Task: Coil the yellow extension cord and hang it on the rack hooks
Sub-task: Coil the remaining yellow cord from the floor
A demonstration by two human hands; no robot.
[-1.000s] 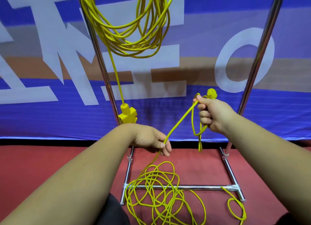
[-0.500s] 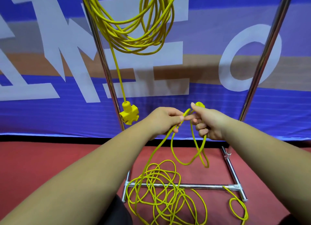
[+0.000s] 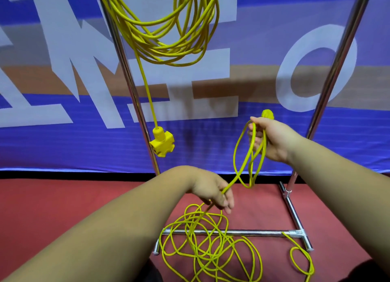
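Now right hand fingers clench cord loops; left hand pinches strand (lower).

A big blue banner hangs across the back like a wall. It has huge white letters on it and a brown stripe running through the middle. Under the banner there is a thin black strip. Below that strip, the floor is red and flat. Soft shadows fall on the banner.
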